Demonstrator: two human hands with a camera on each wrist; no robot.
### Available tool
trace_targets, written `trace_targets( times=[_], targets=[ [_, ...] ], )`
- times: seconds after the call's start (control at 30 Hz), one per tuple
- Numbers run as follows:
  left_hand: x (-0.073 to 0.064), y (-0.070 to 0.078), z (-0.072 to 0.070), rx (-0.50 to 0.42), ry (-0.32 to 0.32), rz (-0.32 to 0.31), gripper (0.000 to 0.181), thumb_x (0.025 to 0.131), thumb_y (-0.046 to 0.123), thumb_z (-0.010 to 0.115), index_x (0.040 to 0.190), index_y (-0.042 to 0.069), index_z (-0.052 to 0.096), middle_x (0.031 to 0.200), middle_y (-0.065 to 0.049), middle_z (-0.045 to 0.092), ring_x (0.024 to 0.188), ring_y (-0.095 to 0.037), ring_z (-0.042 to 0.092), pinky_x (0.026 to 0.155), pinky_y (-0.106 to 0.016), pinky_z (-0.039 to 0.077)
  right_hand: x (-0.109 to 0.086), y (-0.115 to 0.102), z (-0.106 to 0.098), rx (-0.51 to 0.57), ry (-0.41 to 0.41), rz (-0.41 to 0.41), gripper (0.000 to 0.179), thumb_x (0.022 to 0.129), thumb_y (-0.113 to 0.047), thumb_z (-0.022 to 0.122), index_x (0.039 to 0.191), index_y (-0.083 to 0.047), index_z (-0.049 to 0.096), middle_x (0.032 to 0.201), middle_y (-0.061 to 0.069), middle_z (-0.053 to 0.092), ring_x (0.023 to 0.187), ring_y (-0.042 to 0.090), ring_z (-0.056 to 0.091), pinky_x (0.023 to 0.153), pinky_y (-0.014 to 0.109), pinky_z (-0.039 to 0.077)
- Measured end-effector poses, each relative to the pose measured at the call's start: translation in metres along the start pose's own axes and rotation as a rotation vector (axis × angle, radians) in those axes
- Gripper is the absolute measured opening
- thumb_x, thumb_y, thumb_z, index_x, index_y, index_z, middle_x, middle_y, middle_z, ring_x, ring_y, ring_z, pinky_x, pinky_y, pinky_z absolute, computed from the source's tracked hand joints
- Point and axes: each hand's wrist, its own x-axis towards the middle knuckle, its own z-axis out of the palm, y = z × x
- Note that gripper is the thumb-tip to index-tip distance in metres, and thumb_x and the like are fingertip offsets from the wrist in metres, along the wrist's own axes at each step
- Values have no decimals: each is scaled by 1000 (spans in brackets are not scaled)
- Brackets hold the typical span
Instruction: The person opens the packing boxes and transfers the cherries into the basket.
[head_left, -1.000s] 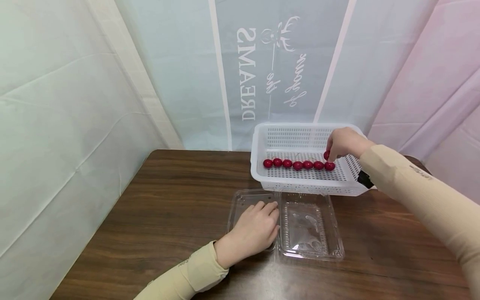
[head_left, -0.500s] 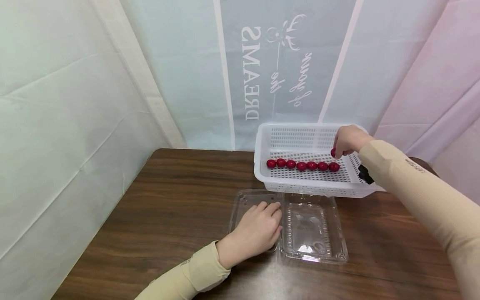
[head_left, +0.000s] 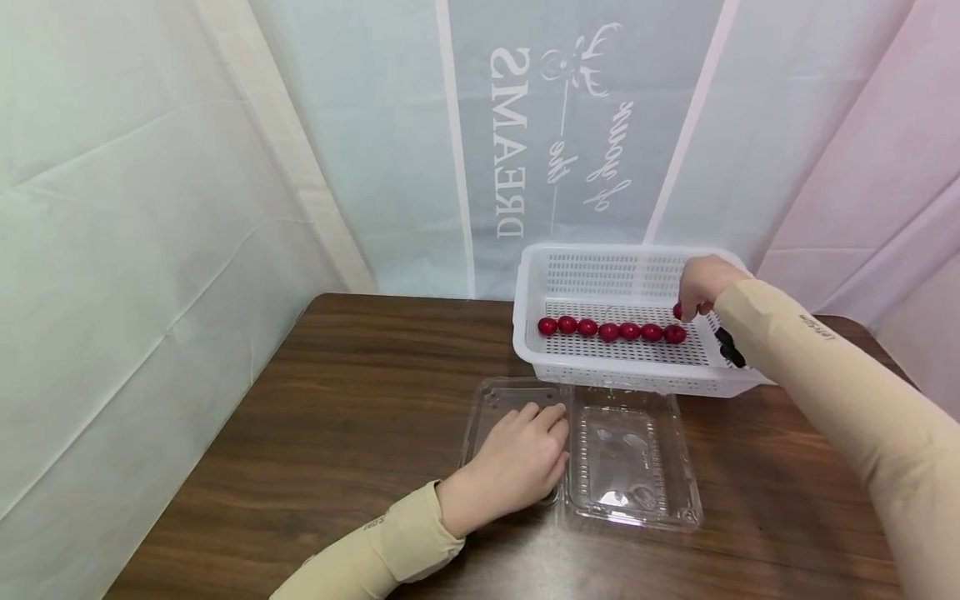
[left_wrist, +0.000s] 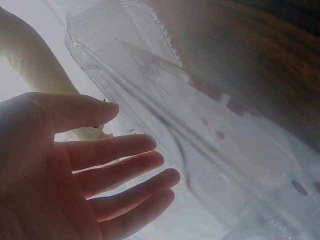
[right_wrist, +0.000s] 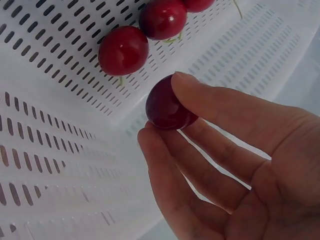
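My right hand (head_left: 703, 287) is inside the white plastic basket (head_left: 585, 372). Between its thumb and fingers it pinches a dark red cherry (right_wrist: 167, 106), held just behind the right end of a row of several cherries (head_left: 608, 332) lined up on the basket floor. Short green stems show on some of them in the right wrist view. In front of the basket an unfolded clear plastic clamshell box (head_left: 622, 467) lies on the table. Over its left half rests my left hand (head_left: 517, 462), fingers loosely extended and holding nothing; the left wrist view shows the fingers spread beside the clear plastic (left_wrist: 200, 150).
A dark wood-grain table (head_left: 360, 400) carries everything. Behind it hangs a pale curtain (head_left: 390, 167) with printed lettering, close to the basket's back. A small black object (head_left: 729, 348) shows under the right wrist at the basket's right end.
With the cherry pinched, my right hand has shifted slightly right relative to the row. The whole head view has drifted a little. My left hand stays on the clamshell.
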Motion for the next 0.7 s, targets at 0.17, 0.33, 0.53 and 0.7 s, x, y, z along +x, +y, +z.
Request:
trace_targets(
  times=[0.17, 0.33, 0.53, 0.7],
  targets=[
    [1, 1, -1, 2, -8, -1, 29, 85, 33, 62, 103, 11, 67, 120, -3, 64, 91, -18, 60, 68, -28, 50, 3, 2, 0, -27, -44, 13, 14, 65, -6, 75, 76, -1, 68, 76, 13, 68, 67, 22, 63, 59, 29, 48],
    [1, 1, -1, -1, -13, -3, 29, 86, 33, 62, 103, 11, 67, 120, -3, 64, 92, -18, 60, 69, -28, 50, 7, 4, 2, -67, -79, 46, 13, 67, -5, 76, 77, 1, 69, 76, 12, 69, 68, 21, 63, 59, 29, 49],
    [1, 1, 0, 1, -16, -2, 28, 86, 33, 62, 102, 11, 67, 120, -3, 64, 92, -18, 60, 68, -28, 49, 6, 6, 6, -88, -78, 74, 11, 68, -5, 76, 76, 1, 70, 76, 12, 68, 69, 21, 60, 62, 30, 48],
    [0, 1, -1, 5, -16, -1, 28, 85, 34, 63, 101, 12, 67, 120, -3, 64, 91, -18, 60, 68, -28, 50, 2, 7, 11, -86, -59, 75, 11, 69, -3, 74, 77, 3, 70, 75, 11, 68, 70, 22, 58, 63, 31, 47]
  ],
)
